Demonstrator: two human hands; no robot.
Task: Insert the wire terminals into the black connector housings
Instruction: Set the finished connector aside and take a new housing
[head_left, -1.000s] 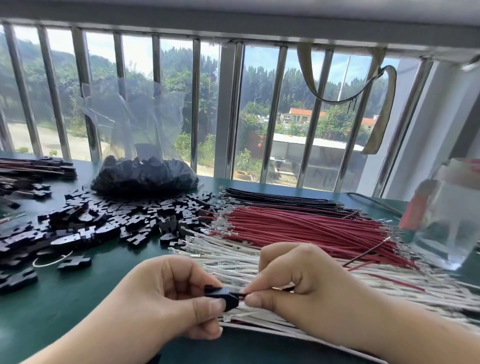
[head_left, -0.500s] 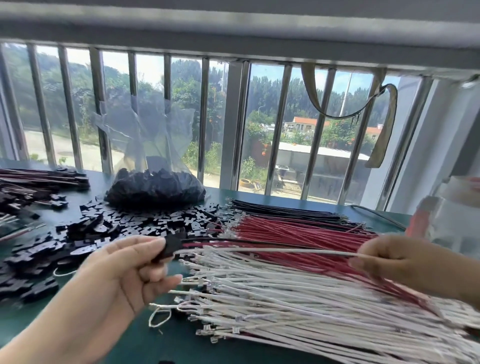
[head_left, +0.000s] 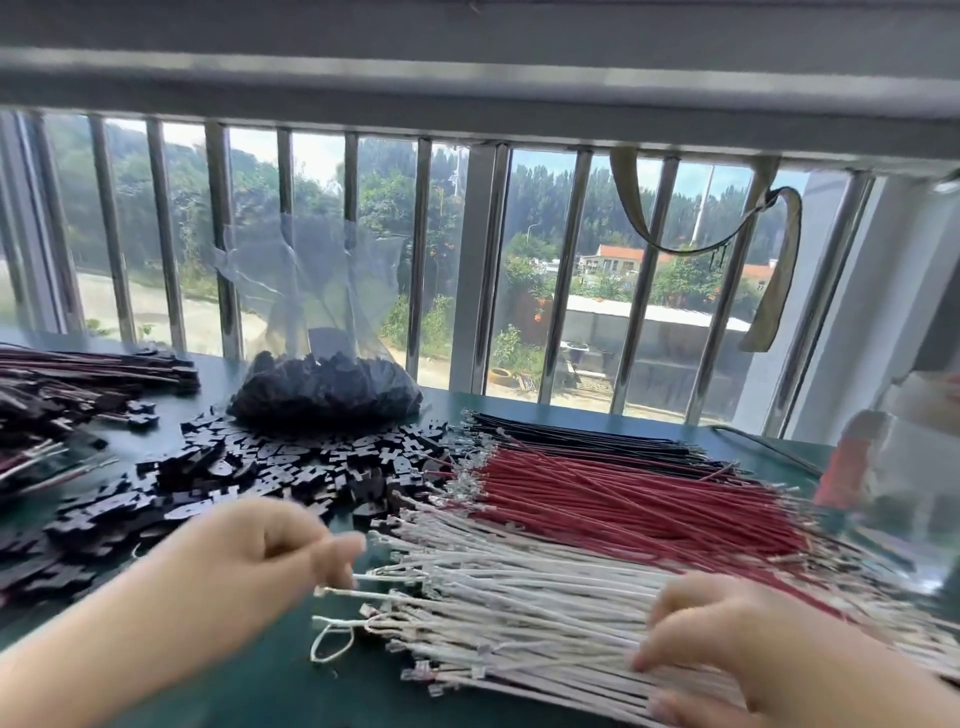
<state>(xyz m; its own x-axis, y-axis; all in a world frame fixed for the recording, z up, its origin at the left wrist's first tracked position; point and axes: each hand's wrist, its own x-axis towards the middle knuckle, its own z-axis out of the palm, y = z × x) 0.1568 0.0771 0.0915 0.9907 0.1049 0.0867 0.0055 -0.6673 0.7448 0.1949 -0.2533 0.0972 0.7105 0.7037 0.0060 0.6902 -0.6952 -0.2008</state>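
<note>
I see my left hand (head_left: 270, 551) with fingertips at a white wire's terminal end; blur hides whether it pinches. My right hand (head_left: 727, 639) rests curled on the white wires (head_left: 519, 613) near the bench's front edge. Finished harnesses (head_left: 78, 374) lie far left; loose black housings (head_left: 270, 467) and red wires (head_left: 623, 499) remain plentiful, so much is left.
</note>
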